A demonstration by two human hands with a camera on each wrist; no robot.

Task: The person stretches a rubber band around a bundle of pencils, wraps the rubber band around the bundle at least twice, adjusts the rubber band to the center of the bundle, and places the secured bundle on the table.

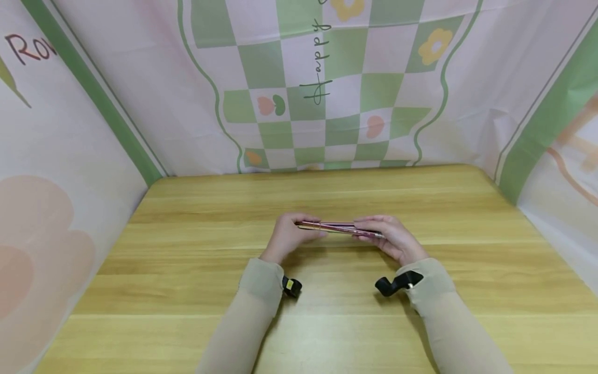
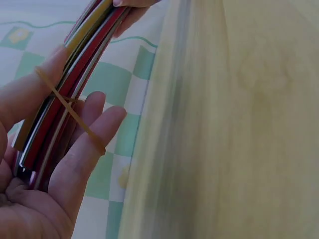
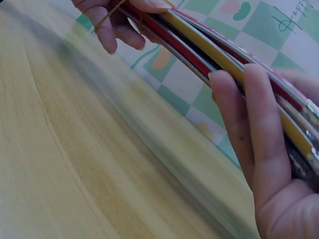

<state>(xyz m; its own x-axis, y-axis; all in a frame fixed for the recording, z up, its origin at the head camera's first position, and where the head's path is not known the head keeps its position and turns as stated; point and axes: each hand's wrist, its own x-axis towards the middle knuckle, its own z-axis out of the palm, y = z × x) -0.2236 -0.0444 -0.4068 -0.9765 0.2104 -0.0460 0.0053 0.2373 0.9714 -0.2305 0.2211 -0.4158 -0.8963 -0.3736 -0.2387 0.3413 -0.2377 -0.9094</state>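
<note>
A bundle of slim pencils point(image 1: 337, 227), red, yellow and dark with pale stripes, is held crosswise above the table between both hands. My left hand point(image 1: 289, 236) grips its left end, thumb on one side and fingers on the other. An orange-brown rubber band point(image 2: 72, 112) stretches from the left thumb to a finger, crossing the pencils in the left wrist view. My right hand point(image 1: 394, 239) holds the opposite end. In the right wrist view, its fingers point(image 3: 269, 124) lie along the bundle, and the pencil ends there are partly hidden.
The wooden table point(image 1: 327, 322) spreads beneath both arms. A green-and-white checkered cloth point(image 1: 306, 98) hangs behind its far edge, with printed curtains at both sides. A black strap piece point(image 1: 399, 283) sticks inward from the right wrist, another black piece point(image 1: 291, 286) from the left.
</note>
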